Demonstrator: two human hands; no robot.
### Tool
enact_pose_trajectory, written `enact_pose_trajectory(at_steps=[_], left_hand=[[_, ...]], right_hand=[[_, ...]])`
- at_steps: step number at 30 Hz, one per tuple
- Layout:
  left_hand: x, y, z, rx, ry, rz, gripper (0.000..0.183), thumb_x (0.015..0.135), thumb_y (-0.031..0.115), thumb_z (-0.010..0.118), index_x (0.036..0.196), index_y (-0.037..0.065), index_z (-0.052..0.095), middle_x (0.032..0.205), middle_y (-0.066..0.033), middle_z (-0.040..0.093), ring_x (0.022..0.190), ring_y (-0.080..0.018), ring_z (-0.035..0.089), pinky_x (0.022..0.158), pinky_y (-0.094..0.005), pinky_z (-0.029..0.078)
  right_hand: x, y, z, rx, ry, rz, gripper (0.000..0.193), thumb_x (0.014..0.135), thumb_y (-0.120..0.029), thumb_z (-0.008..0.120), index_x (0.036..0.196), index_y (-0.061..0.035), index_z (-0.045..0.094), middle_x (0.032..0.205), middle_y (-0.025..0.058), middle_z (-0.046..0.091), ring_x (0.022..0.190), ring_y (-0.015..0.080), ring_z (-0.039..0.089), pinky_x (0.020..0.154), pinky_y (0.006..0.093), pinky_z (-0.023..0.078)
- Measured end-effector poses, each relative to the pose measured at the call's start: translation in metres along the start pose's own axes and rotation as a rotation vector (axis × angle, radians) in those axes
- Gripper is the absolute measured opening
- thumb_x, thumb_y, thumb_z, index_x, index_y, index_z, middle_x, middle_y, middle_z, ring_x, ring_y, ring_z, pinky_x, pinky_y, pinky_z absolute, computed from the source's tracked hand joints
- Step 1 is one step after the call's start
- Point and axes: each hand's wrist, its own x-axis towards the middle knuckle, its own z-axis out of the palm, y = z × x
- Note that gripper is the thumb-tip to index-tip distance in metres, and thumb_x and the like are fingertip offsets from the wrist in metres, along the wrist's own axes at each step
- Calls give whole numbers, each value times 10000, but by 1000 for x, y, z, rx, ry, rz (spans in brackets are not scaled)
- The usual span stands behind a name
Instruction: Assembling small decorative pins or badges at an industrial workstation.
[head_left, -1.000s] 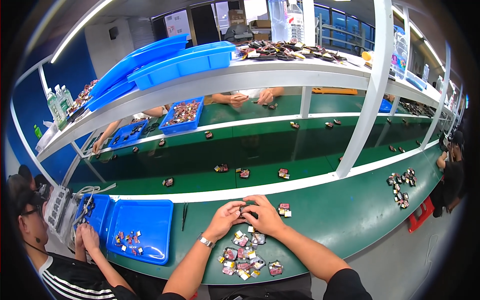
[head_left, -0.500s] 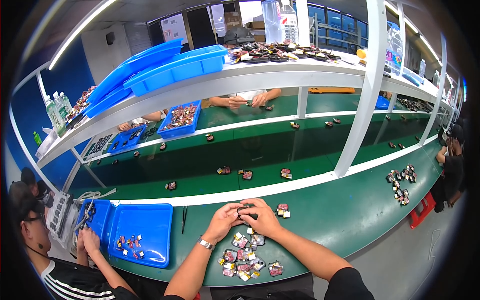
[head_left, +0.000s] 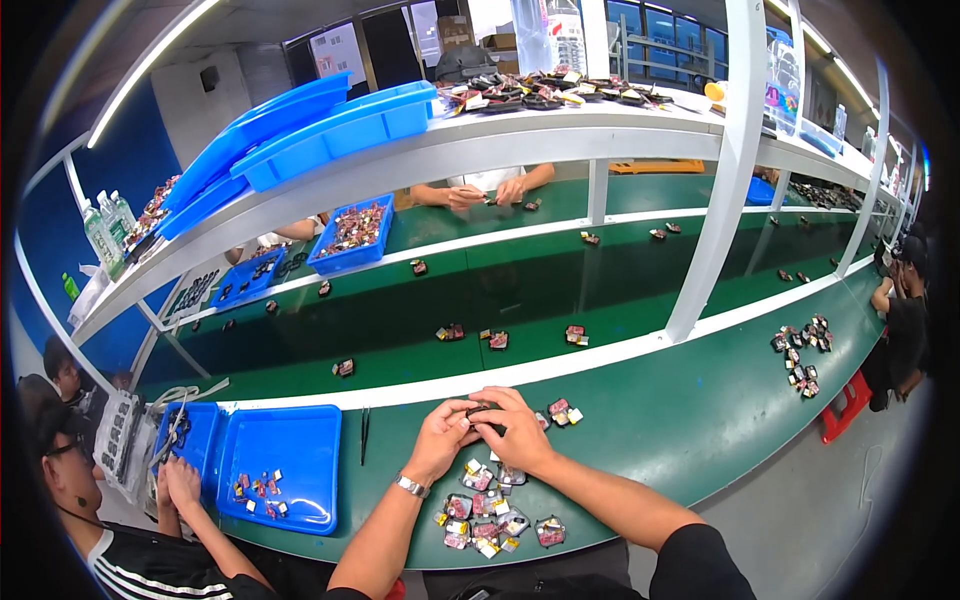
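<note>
My left hand (head_left: 443,440) and my right hand (head_left: 513,432) meet above the green worktop, fingers closed together around a small black plastic case (head_left: 482,408). My fingers cover most of it. Below them lies a loose group of small electronic assemblies (head_left: 485,507), with red boards, white and yellow parts and dark or clear shells. Just right of my right hand lie a few similar assemblies (head_left: 562,412), one partly hidden by the hand. Black tweezers (head_left: 364,437) rest left of my left hand.
Left stands a blue tray (head_left: 330,470) with several small parts; a co-worker's hands (head_left: 178,485) work beside it. A white rail (head_left: 400,393) separates the worktop from a green belt carrying spaced assemblies. A white post (head_left: 715,210) rises ahead. More assemblies (head_left: 802,350) lie far right.
My hands stay closed on the black case, with a slight shift in the fingers. Another assembly now shows beside my right hand. The view has shifted slightly, and nearer belt assemblies have moved a little right.
</note>
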Motion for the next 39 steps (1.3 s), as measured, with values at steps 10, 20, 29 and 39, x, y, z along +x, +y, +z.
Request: enact_pose_trajectory(at_steps=[10,20,29,39], left_hand=[[-2,3,0,6,61,-49,285,992,51,457,1269,-13,459,1205,-131,612,1078,-193,619,930,-328,529],[0,7,5,12,100,-76,295,971,14,463,1266,-2,463,1140,-99,631,1049,-176,623,912,-333,534],[1,3,3,27,85,-77,283,977,25,464,1258,-8,468,1139,-102,633,1039,-181,630,903,-335,539],[2,-1,8,118,177,-32,223,967,49,515,1182,-12,527,1028,-81,664,926,-139,647,812,-280,552]], right_hand=[[4,-4,-4,-63,10,-32,186,776,-45,693,961,-62,693,1132,91,609,1106,286,552,912,379,487],[8,-11,-5,-171,99,-138,175,737,-17,704,902,-37,651,979,88,605,903,266,606,753,345,519],[8,-8,-1,-249,117,-171,182,735,-27,711,908,-33,657,937,82,608,884,263,610,759,352,521],[7,-11,1,-247,114,-173,174,752,-18,705,917,-13,648,959,90,602,841,236,624,714,334,534]])
